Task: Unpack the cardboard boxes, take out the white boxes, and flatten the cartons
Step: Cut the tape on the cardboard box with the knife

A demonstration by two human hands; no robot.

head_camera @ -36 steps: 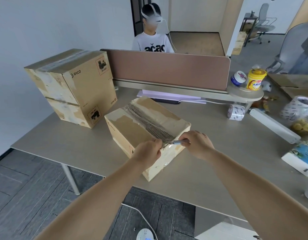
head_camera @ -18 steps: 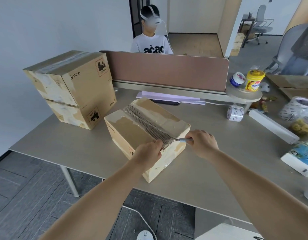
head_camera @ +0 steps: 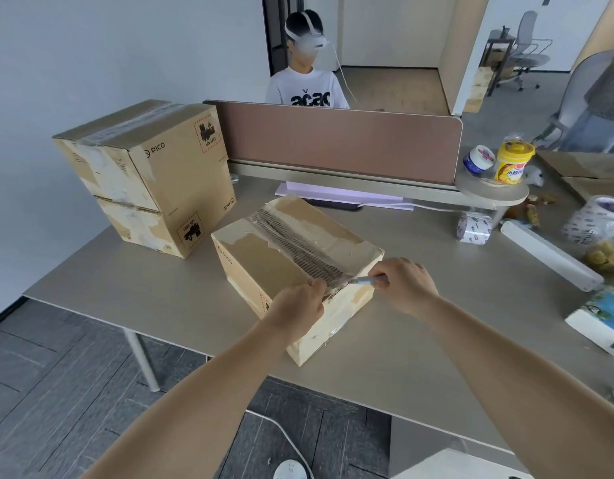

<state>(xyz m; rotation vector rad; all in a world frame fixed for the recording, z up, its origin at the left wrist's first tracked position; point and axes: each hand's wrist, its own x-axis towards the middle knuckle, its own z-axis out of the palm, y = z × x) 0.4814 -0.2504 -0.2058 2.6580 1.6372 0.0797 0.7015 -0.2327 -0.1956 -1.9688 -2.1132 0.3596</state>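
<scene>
Brown cardboard carton [head_camera: 291, 271], closed, sits skewed on the pale grey worktop [head_camera: 143, 305] close to the front edge, with one corner toward the person. Probably turned this way so the centre seam runs toward the hands.

A ragged grey strip of stripped tape and bared corrugation [head_camera: 298, 252] runs the length of the carton top. The flaps lie together along it.

Left hand [head_camera: 298, 305] is at the near end of that strip. Its fingers [head_camera: 315, 288] are curled down and pinch the torn edge at the top rim. Likely purpose: steady the carton and keep the tape taut against the tool.

Right hand [head_camera: 407, 286] is just beside it, over the carton's near right corner. Its fingers [head_camera: 379, 274] are clamped round a slim grey-blue tool [head_camera: 366, 280]. The tip points left into the seam end, at or almost at the spot the left hand pinches. Blade or pen: cannot tell.

Step in hand, as I judge it, is cutting the seal. The carton is not yet open. No white boxes are in view; presumably they are inside.

Two larger brown printed cartons [head_camera: 150, 174] stand stacked at the far left of the worktop, taped shut and well apart from the hands. They look parked out of the working space until their turn.

Risk: the tool tip aims toward the left fingers, so a slip along the seam would run straight at them
</scene>
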